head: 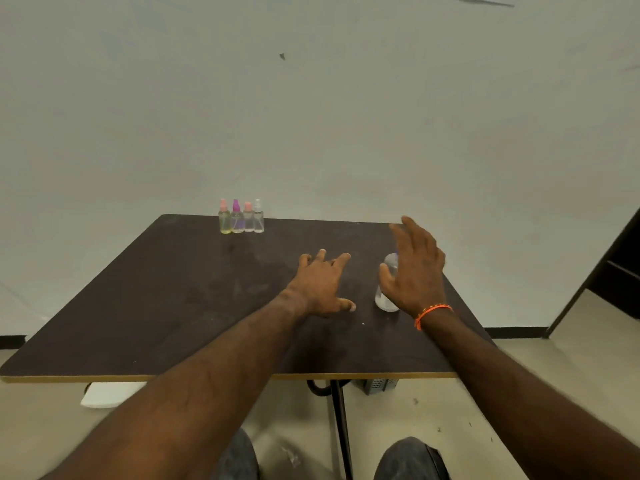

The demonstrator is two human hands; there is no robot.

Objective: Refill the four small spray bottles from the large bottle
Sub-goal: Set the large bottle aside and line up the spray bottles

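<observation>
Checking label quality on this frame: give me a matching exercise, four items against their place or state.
Items:
1. left hand
2. right hand
3. large bottle
4. four small spray bottles

Descriptions:
A. in a row at the table's far edge
B. upright, partly hidden behind a hand
C. spread flat over the tabletop
D. open, raised beside the large bottle

Pairs: 1-C, 2-D, 3-B, 4-A
</observation>
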